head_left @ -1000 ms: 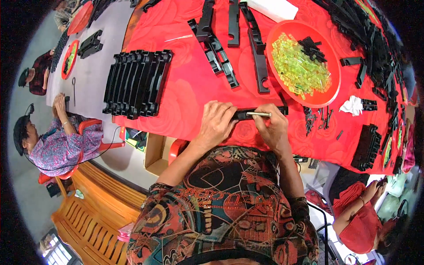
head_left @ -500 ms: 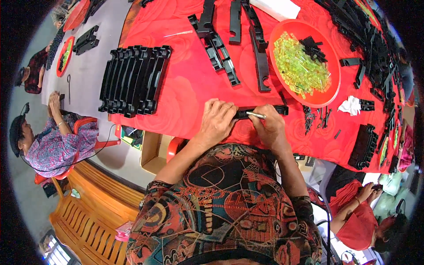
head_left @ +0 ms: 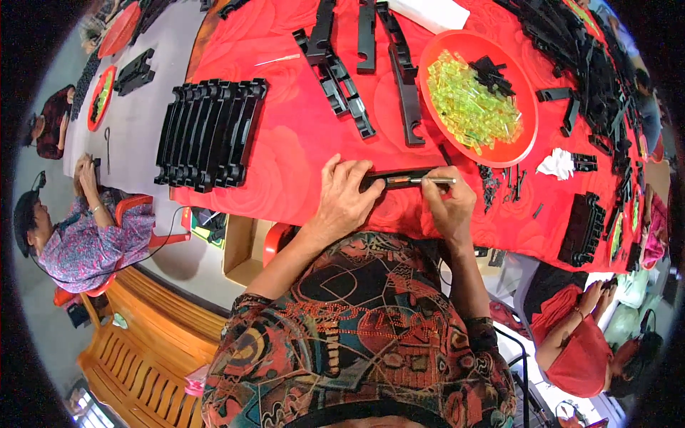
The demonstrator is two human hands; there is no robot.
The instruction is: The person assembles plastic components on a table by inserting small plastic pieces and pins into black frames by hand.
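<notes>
My left hand [head_left: 345,191] is closed on the left end of a narrow black plastic strip [head_left: 404,175], which lies crosswise near the table's front edge. In my right hand [head_left: 449,201] is a slim silver pen-like tool [head_left: 444,180], pinched between thumb and fingers. The tool lies nearly level along the strip, its tip pointing left into the strip's channel. Whether the right fingers also press on the strip is hard to see. Just beyond the right hand sits a red bowl [head_left: 528,147] of small yellow-green clear pieces [head_left: 471,107] and some black bits [head_left: 492,75].
A row of assembled black strips [head_left: 210,135] lies to the left on the red tablecloth [head_left: 285,143]. Longer black parts [head_left: 342,85] are ahead, with a black heap [head_left: 592,78] far right. White crumpled tissue [head_left: 555,164] lies right. Other people sit at both sides.
The silver tool has swung from slanting over the strip to lying along it, its tip pointing left. My right hand has turned and shifted slightly right; the left still holds the strip.
</notes>
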